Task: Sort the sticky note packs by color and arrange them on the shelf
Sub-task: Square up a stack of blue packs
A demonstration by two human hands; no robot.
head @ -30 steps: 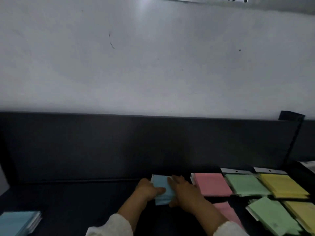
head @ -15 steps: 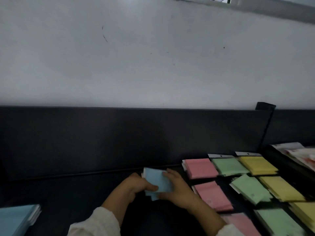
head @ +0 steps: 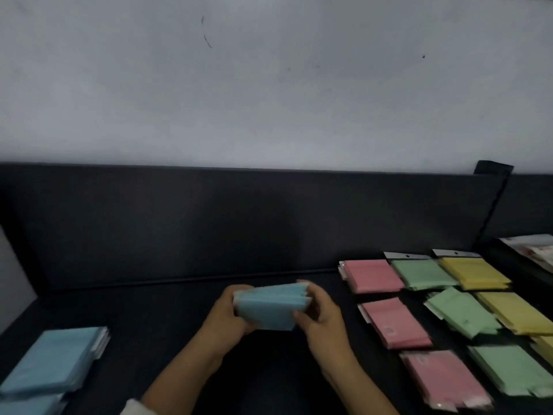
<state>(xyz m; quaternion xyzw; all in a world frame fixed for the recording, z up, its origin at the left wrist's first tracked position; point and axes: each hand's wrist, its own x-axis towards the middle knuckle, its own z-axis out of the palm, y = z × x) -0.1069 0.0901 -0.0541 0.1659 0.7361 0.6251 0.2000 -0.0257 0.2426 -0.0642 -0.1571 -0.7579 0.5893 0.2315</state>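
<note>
The black shelf (head: 149, 324) with its black back panel (head: 209, 223) carries everything. On its right part, flat plastic-wrapped sticky note packs lie in three columns by colour. The pink packs (head: 395, 323) are leftmost. The green packs (head: 462, 316) lie just beside them, and the yellow packs (head: 514, 313) are furthest right. Each column runs from the back panel toward the near edge. At the near left, well apart from them, lies a pile of light-blue packs (head: 54, 360).

In the middle, a small stack of light-blue sticky note packs (head: 270, 307) is held above the shelf. The left hand (head: 226, 319) grips its left end and the right hand (head: 321, 319) grips its right end. Both hands have their fingers curled round the stack. The upper edges of the packs are slightly uneven.

A second ago both hands pressed the blue packs down against the shelf, close to the back panel. Half a second ago they had drawn nearer, with the left thumb across the top. Now the stack is raised between the two hands. The coloured columns and the blue pile have not shifted.
</note>
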